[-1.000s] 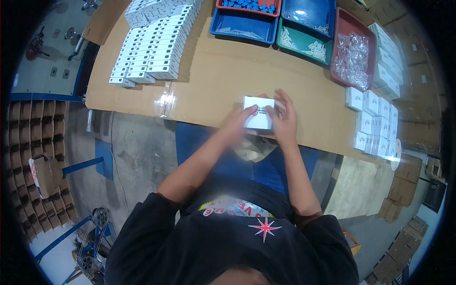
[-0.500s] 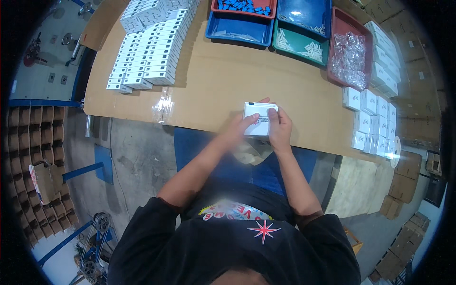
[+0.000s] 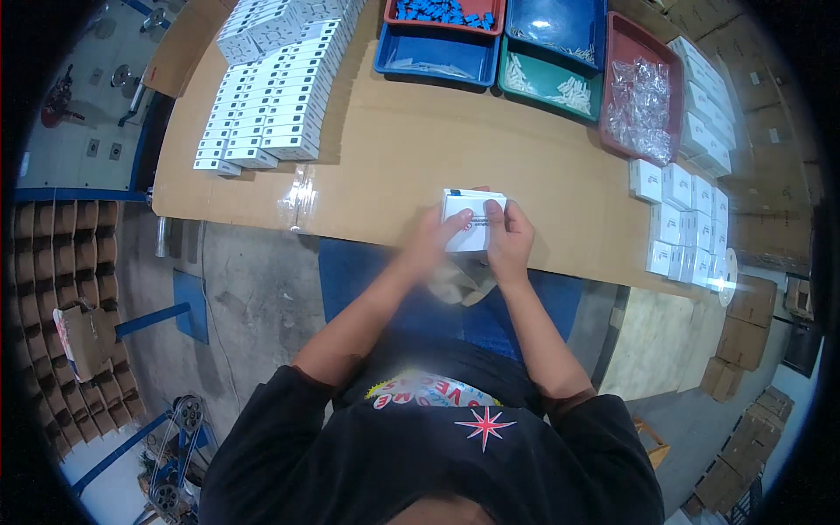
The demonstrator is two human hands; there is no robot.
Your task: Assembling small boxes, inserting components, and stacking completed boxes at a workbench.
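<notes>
Two hands hold one small white box (image 3: 472, 220) at the near edge of the cardboard-covered tabletop (image 3: 394, 157): we see our left hand (image 3: 435, 238) gripping its left side, our right hand (image 3: 507, 234) closed over its right. Rows of white boxes (image 3: 271, 96) lie far left, blue trays (image 3: 437, 52), a green tray (image 3: 551, 87) and a red tray (image 3: 643, 96) beyond.

A packing workshop: stacked white boxes (image 3: 280, 96) on a cardboard-covered bench (image 3: 394, 166), parts trays (image 3: 525, 44), cartons (image 3: 744, 324) around.
</notes>
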